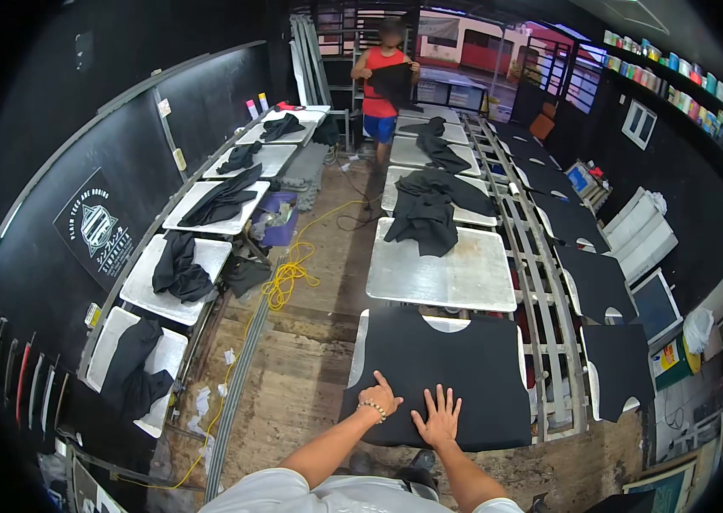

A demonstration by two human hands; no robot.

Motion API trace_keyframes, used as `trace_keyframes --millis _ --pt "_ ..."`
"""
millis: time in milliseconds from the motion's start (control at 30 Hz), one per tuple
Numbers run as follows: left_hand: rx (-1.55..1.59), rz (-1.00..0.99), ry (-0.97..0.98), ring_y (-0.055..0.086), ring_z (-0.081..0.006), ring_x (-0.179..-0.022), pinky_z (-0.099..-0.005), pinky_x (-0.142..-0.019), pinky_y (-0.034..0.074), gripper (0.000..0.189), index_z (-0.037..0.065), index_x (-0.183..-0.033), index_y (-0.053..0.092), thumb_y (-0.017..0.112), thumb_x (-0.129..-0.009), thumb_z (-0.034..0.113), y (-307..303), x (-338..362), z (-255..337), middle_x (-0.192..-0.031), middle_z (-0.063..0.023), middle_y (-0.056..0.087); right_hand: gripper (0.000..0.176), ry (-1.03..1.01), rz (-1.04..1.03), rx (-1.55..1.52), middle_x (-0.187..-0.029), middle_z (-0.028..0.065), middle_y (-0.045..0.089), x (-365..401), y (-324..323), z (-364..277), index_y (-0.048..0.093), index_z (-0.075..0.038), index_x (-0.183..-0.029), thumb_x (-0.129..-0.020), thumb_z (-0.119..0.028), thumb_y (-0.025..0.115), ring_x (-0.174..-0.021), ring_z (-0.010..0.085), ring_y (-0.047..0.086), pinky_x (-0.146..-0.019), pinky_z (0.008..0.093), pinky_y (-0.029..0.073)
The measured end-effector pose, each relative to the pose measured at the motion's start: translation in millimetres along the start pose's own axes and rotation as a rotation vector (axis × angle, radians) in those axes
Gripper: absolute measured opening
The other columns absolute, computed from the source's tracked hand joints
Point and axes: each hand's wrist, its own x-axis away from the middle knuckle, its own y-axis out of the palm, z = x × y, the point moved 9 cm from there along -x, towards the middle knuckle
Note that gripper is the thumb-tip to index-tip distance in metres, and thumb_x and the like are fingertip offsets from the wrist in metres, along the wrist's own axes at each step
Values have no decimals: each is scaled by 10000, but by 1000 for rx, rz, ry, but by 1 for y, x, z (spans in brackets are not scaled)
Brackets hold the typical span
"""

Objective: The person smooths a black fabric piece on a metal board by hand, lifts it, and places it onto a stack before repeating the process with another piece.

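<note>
A black T-shirt panel (472, 363) lies spread over the nearest white board, with a curved neckline cut-out at its far edge. My left hand (381, 397), with a beaded bracelet at the wrist, rests on the left part of the cloth, fingers apart and one stretched forward. Flat on the cloth to the right of it lies my right hand (440, 417), its fingers spread. Neither hand holds anything. Just beyond is a bare white board (442, 269), with crumpled black cloth (425, 209) over its far edge.
A person (383, 81) in a red top holds black cloth at the far end. Boards with black garments (182, 269) line the left; more black panels (616, 368) lie right of the metal rails (541, 308). A yellow cord (289, 278) coils on the wooden floor.
</note>
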Motion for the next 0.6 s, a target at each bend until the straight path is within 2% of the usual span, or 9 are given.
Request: trace_keyframes --millis 167,233,333,600 --pt "76 28 52 711 -344 -895 -444 -788 567 998 -117 -1500 100 584 -910 525 -5 16 -7 -1029 -247 697 721 3 2 4 -1615 113 197 0 1 0 367 -195 -1511 -922 -597 472 -1489 371 119 -1184 589 49" --pt "47 190 152 706 -350 -872 -443 -771 568 952 -99 -1500 161 584 -907 514 3 14 -8 -987 -239 697 716 2 7 5 -1612 113 202 0 2 1 377 -194 -1505 -919 -591 484 -1487 371 125 -1183 591 56" --pt "31 264 187 700 -355 -866 -441 -759 568 923 -91 -1495 197 591 -905 498 8 15 -9 -964 -220 695 713 0 14 -4 -1609 114 211 0 -2 -1 387 -193 -1500 -916 -588 492 -1487 368 128 -1181 594 64" --pt "25 214 178 699 -344 -859 -436 -750 567 928 -91 -1501 193 592 -906 499 12 11 -11 -975 -229 690 706 1 23 -26 -1607 117 214 1 -2 0 404 -189 -1491 -912 -583 500 -1487 370 128 -1177 601 67"
